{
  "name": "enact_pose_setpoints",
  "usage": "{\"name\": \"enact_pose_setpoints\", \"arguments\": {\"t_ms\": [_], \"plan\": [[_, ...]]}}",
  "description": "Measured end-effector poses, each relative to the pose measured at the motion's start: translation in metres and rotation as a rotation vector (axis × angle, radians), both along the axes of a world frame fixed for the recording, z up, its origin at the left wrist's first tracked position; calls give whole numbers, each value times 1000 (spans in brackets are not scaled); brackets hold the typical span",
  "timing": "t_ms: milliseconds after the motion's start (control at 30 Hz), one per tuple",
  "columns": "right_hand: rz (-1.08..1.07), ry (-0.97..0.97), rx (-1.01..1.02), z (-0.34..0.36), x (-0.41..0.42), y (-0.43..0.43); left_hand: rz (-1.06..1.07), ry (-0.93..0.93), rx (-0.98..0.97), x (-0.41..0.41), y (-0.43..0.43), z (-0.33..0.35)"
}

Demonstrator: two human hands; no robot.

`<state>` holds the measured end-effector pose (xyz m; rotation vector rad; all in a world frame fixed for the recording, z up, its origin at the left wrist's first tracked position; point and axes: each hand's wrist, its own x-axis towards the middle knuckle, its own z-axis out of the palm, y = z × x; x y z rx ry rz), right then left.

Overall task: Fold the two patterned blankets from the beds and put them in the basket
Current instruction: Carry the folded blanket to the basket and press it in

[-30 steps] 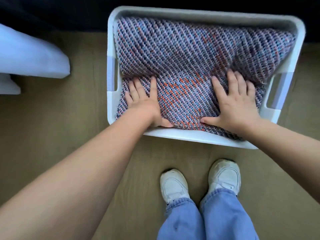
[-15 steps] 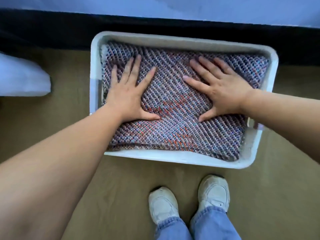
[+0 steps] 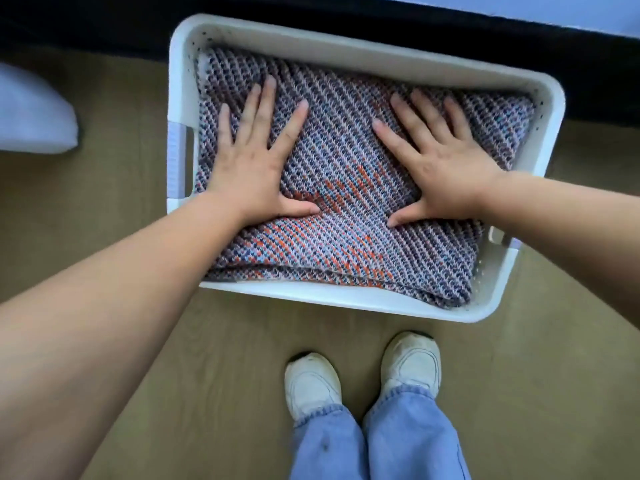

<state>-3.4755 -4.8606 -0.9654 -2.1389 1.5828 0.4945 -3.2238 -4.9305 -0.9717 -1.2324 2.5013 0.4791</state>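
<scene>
Your left hand (image 3: pixel 252 168) and right hand (image 3: pixel 443 168) have slid from the near edge of the blanket (image 3: pixel 346 150) to its middle. Nearest you, white shoes (image 3: pixel 311 386) stand on the tan floor (image 3: pixel 104 237), just short of the basket (image 3: pixel 346 301). The folded patterned blanket lies inside and nearly fills it. Both hands press flat on it, fingers straight and spread, gripping nothing. Stacked layers show along the near edge, but you cannot tell whether they belong to one blanket or two. If both are in, probably only this pressing-down remains. Beyond the far rim runs the dark bed base (image 3: pixel 485 29).
</scene>
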Motion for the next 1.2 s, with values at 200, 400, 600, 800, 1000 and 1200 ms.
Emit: {"name": "enact_pose_setpoints", "arguments": {"t_ms": [200, 400, 600, 800, 1000, 1200], "plan": [[-386, 163, 129, 49, 13, 67, 155, -86, 140, 39, 62, 42], [-513, 290, 324, 16, 37, 72, 211, -187, 260, 42, 63, 8], [-511, 224, 288, 17, 36, 70, 183, -179, 286, 42, 57, 10], [-796, -73, -302, 73, 5, 118, 237, 53, -117, 71, 69, 66], [-1309, -183, 45, 70, -6, 131, 1413, 245, 382, 47, 97, 56], [-1342, -110, -31, 67, -31, 115, 1352, 247, 381, 20, 111, 38]]}}
